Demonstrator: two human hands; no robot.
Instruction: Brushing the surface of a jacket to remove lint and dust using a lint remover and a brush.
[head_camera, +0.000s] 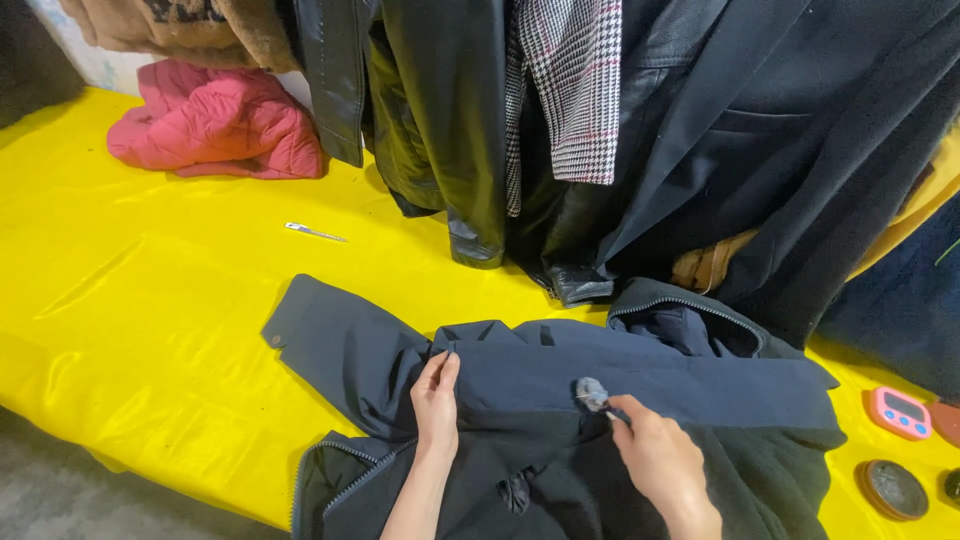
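Resting flat on a dark navy jacket (560, 400), the left hand (436, 398) lies with its fingers stretched forward and close together, gripping nothing, only pressing the cloth down near a fold. The right hand (655, 455) is closed, its fingertips pinched around a thin dark tool; the tool is too small to name, and its tip meets a small grey tuft of fluff (591, 392) that sits on the jacket's upper panel. The two hands are near each other, the tuft between them and closer to the right one.

The jacket is spread across a bench covered with a glossy yellow sheet (140, 300). One sleeve reaches out to the left, a zip edge runs along the lower left corner, and the zipped collar bunches at the upper right.

Beyond the jacket, a slim silvery tool (313, 232) lies alone on the yellow sheet, well apart from the hands. A pink padded jacket (215, 125) is heaped at the far left. A row of hanging garments fills the back: a brown fleecy one (190, 30), glossy black leather coats (440, 130), a black-and-white checked piece (570, 90) and a dark navy coat (800, 150).

At the right edge of the bench sit a small pink digital timer (901, 413) and, just below it, a round dark tin (895, 489).
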